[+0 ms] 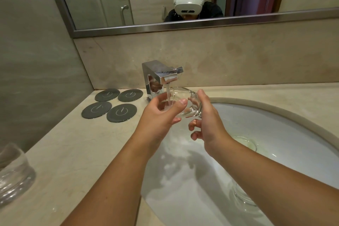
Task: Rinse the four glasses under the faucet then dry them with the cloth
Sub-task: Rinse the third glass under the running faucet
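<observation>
Right now you have a clear, thick-based drinking glass (pixel 185 104) tipped on its side just in front of the square chrome faucet (pixel 161 77), with the stream falling into its open mouth. Your left hand (pixel 161 113) cups the mouth end, thumb over the rim and fingers curled beneath, so that grip is closed on the glass. Your right hand (pixel 205 115) has thumb and forefinger pinched on the heavy base, the lower fingers hanging loose and spread.

The relation that matters: the glass's long axis runs roughly level, left to right in front of the faucet, mouth toward your left hand and base toward your right. Turning it about that axis looks like the way to bring the whole inner wall under the water, and your right hand at the base seems best placed to drive the turn.

Another clear glass (pixel 14 172) stands on the pale stone table (pixel 77 152), well to the near-left of the faucet; a further one (pixel 244 200) seems to lie in the white oval sink basin (pixel 286 134) below. No cloth is visible.
</observation>
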`<action>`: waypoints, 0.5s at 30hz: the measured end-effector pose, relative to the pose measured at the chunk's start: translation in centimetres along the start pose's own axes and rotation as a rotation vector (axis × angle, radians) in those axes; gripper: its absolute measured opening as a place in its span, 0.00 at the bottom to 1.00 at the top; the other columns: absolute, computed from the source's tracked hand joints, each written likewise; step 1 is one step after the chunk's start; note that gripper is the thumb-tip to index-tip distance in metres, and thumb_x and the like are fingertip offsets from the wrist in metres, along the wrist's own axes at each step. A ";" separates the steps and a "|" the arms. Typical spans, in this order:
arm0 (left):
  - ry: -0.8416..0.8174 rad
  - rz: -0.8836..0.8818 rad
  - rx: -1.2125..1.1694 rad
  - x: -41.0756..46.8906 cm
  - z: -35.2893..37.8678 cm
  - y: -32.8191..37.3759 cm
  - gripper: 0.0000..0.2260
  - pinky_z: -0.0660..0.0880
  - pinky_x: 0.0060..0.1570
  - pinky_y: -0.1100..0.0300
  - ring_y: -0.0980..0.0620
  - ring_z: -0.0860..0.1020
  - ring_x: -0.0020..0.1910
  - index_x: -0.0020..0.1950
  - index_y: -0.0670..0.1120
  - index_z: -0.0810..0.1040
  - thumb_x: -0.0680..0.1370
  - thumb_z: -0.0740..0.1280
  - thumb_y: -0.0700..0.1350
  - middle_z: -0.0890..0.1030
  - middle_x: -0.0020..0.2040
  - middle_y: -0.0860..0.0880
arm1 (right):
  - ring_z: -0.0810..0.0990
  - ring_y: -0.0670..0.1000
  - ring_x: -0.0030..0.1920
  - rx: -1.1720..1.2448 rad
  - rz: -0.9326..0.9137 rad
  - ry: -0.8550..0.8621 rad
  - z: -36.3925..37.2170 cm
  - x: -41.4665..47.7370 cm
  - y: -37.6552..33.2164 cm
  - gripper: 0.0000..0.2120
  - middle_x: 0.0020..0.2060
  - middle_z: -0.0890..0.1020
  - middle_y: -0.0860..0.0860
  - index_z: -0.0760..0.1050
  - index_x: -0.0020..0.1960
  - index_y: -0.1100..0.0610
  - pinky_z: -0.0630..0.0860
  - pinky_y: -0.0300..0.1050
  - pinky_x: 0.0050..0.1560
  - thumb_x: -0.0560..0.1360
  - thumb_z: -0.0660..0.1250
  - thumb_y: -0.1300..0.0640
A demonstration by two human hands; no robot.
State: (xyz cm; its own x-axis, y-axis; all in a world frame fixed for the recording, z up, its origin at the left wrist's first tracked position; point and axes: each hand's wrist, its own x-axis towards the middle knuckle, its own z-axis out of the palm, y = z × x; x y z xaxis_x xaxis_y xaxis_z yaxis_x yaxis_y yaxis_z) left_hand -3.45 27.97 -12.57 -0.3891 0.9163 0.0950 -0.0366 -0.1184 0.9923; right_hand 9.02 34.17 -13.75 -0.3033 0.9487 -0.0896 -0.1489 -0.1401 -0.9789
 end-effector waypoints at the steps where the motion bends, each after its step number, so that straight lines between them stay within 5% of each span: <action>1: -0.007 0.002 -0.008 0.0 0.0 0.0 0.29 0.82 0.57 0.54 0.55 0.86 0.59 0.68 0.51 0.80 0.70 0.81 0.54 0.87 0.61 0.51 | 0.73 0.49 0.30 -0.004 0.028 0.006 0.0 0.0 -0.1 0.28 0.49 0.83 0.50 0.82 0.61 0.47 0.67 0.42 0.28 0.81 0.56 0.27; 5: -0.010 0.003 -0.006 0.1 0.0 -0.4 0.29 0.83 0.62 0.49 0.52 0.86 0.60 0.69 0.53 0.79 0.69 0.79 0.50 0.83 0.65 0.49 | 0.70 0.50 0.28 0.026 0.086 0.024 -0.2 0.1 -0.2 0.28 0.36 0.78 0.51 0.83 0.53 0.50 0.65 0.43 0.29 0.80 0.58 0.28; 9: -0.063 -0.043 -0.029 0.1 0.0 -0.3 0.31 0.80 0.67 0.50 0.53 0.85 0.62 0.71 0.53 0.78 0.69 0.82 0.47 0.83 0.65 0.50 | 0.71 0.50 0.29 0.052 0.046 0.037 -0.3 0.2 0.0 0.21 0.37 0.77 0.54 0.82 0.57 0.52 0.67 0.43 0.29 0.83 0.62 0.36; 15: -0.022 -0.105 0.014 -0.1 0.3 -0.2 0.37 0.81 0.52 0.58 0.54 0.85 0.61 0.70 0.50 0.78 0.65 0.77 0.67 0.84 0.64 0.51 | 0.72 0.50 0.30 0.004 -0.075 0.003 0.0 -0.1 0.2 0.15 0.39 0.76 0.53 0.81 0.54 0.52 0.68 0.44 0.29 0.83 0.64 0.41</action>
State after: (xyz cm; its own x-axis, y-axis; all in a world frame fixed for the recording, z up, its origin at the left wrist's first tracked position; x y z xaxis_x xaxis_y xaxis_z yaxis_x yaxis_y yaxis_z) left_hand -3.18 28.04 -12.76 -0.3639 0.9314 -0.0081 -0.0637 -0.0162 0.9978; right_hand 9.04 34.06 -13.95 -0.2884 0.9574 -0.0167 -0.1750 -0.0699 -0.9821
